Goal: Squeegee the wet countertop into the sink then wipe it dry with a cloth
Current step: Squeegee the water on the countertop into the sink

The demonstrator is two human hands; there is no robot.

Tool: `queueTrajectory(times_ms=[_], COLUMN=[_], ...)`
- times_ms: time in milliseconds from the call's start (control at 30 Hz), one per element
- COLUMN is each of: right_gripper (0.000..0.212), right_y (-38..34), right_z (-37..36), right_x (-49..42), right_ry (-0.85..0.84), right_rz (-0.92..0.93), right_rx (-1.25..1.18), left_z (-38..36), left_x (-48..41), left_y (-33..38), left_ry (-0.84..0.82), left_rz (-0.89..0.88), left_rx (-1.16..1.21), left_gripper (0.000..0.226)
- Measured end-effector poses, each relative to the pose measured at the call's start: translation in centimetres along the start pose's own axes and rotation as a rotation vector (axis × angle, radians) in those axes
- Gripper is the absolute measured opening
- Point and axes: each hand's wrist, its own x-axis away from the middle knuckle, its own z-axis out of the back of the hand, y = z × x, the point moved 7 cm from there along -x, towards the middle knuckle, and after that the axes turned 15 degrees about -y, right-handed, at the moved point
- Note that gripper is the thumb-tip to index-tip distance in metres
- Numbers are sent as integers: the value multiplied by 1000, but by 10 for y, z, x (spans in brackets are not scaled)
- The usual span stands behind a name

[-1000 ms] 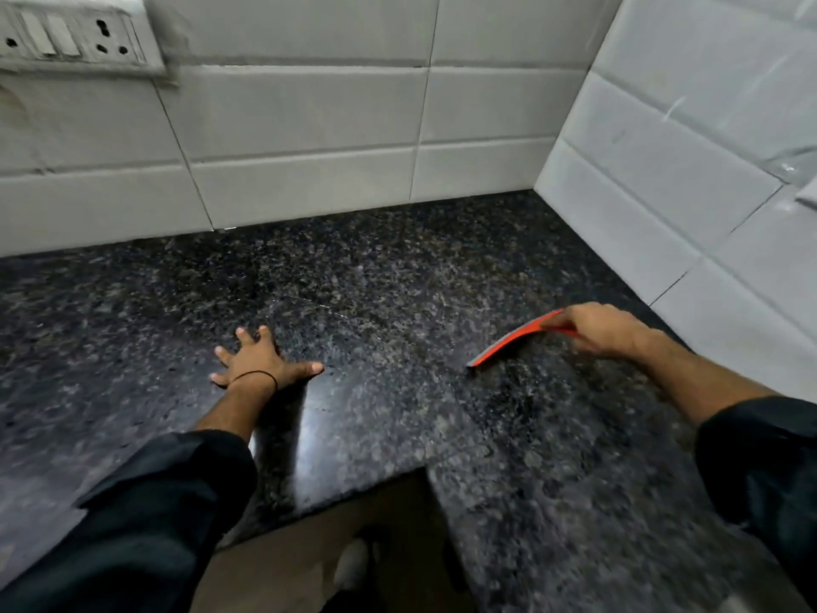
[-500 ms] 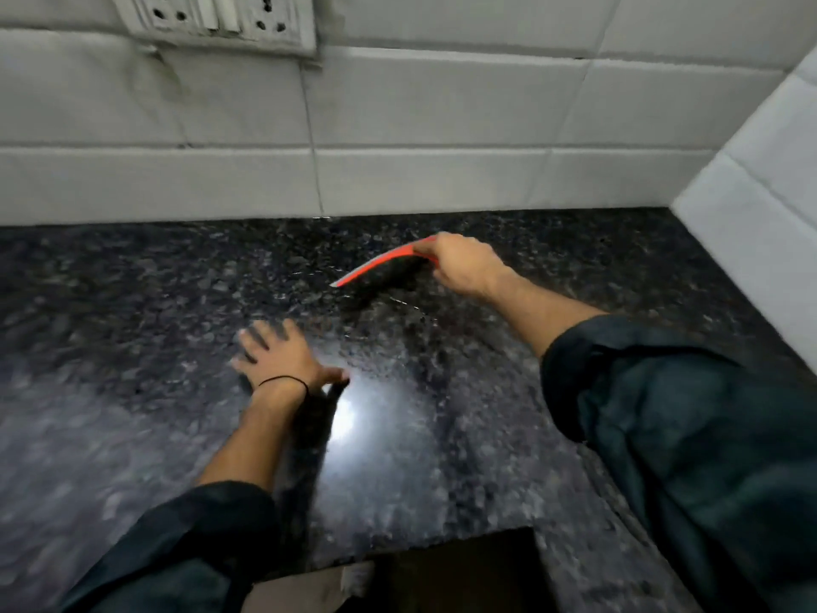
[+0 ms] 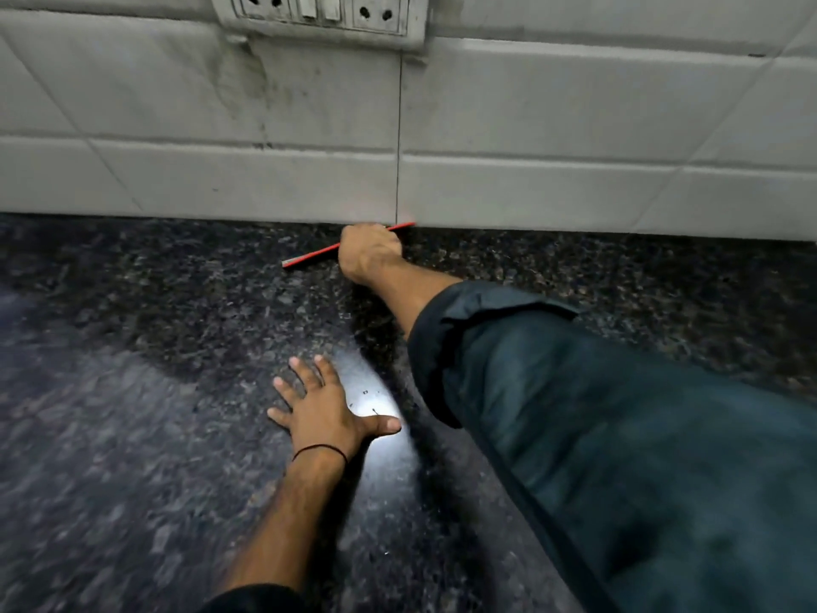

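**Asha:** Squeegee (image 3: 316, 255) first: where does it sit?

**Ben:** At the far edge of the table (image 3: 132, 435), right where the dark stone meets the tiled wall (image 3: 530, 126). The right hand (image 3: 369, 254) is closed around its middle, and thin red lengths stick out on both sides of the fist.

**Asha:** Which way does its long axis run?

**Ben:** Mostly left to right, nearly along the wall, but skewed. The right tip touches or almost touches the base of the tiles; the left tip lies a little nearer to the person.

**Asha:** And the left hand (image 3: 325, 411)?

**Ben:** Open, palm down, fingers spread flat on the stone, holding nothing. It sits nearer to the person than the squeegee and slightly to its left, beside a bright glare patch. I read it as a brace for the long reach.

**Asha:** So what does the next stroke turn on?

**Ben:** My judgement: the blade is as far back as it can go, so any pull must come away from the wall, toward the near side or sideways. No sink shows, so I can't say which way. No cloth shows either; drying looks well off.
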Motion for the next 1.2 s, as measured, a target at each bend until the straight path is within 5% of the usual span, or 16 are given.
queueTrajectory(times_ms=[233, 600, 1000, 1200], right_gripper=[41, 39, 39, 55], right_y=[59, 224, 384, 367], right_z=[-18, -78, -97, -59], right_x=[47, 229, 380, 348], right_ry=[-116, -272, -408, -177], right_rz=[33, 68, -226, -190], right_rx=[125, 385, 440, 201], left_z=[9, -28, -104, -107], left_x=[18, 64, 98, 86], left_y=[-9, 14, 102, 151], left_ry=[18, 166, -34, -96], left_rz=[-112, -223, -393, -402], left_rx=[56, -15, -280, -313], left_gripper=[138, 78, 105, 111])
